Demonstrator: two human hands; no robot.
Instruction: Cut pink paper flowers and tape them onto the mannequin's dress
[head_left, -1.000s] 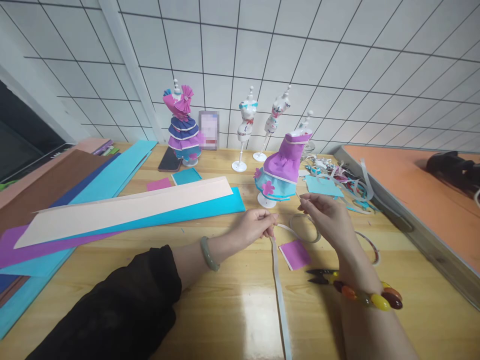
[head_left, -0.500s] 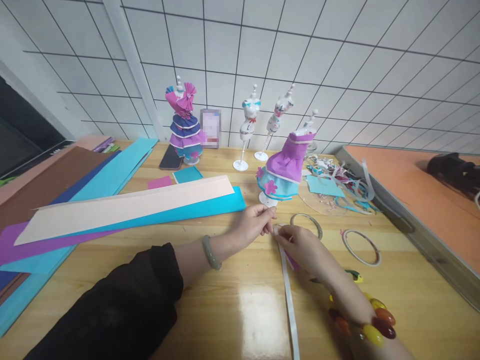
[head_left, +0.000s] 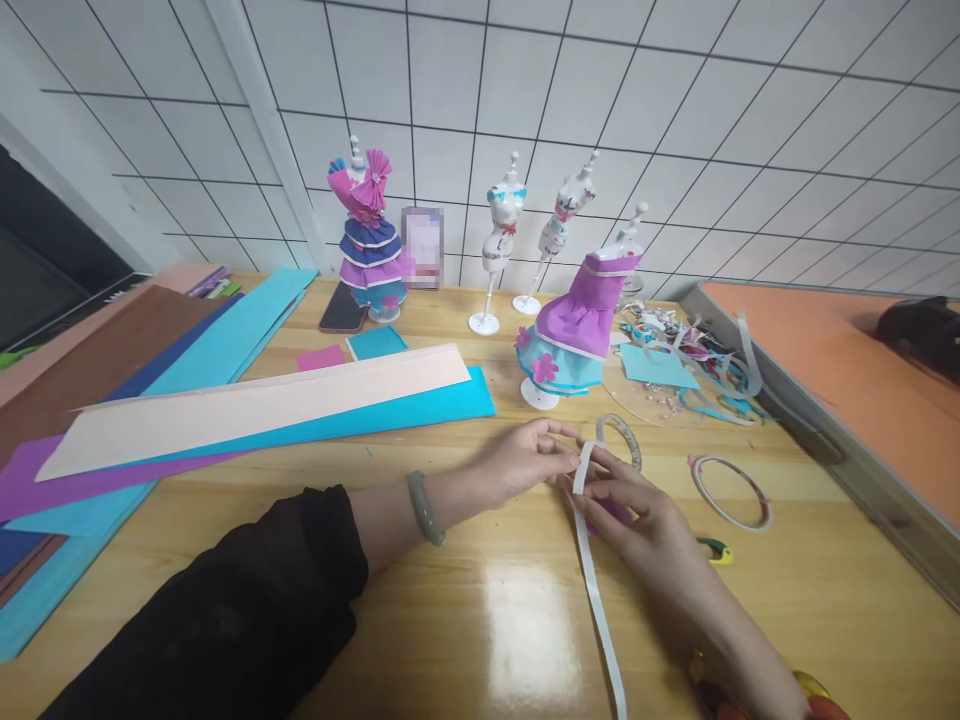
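My left hand (head_left: 525, 468), with a jade-green bangle (head_left: 425, 508) at its wrist, pinches near the top of a narrow white tape strip (head_left: 592, 580). From the other side, the fingers of my right hand (head_left: 645, 510) are closed on the same strip, which loops up between both hands. Its long tail runs down across the table to the bottom edge. A small purple paper piece (head_left: 609, 518) lies partly hidden under my right hand. Just beyond the hands stands a mannequin in a purple and blue paper dress (head_left: 583, 318).
Rings of tape (head_left: 731, 492) and a yellow-green tool (head_left: 716, 550) lie to the right. Two bare mannequins (head_left: 504, 225) and another dressed one (head_left: 369, 240) stand at the back. Long coloured paper sheets (head_left: 270, 420) cover the left. Scraps (head_left: 660, 367) lie before an orange tray (head_left: 825, 340).
My right hand has turned and lifted the strip's upper end, which now shows as a loop between the hands. My left hand has shifted right and its fingers have extended.
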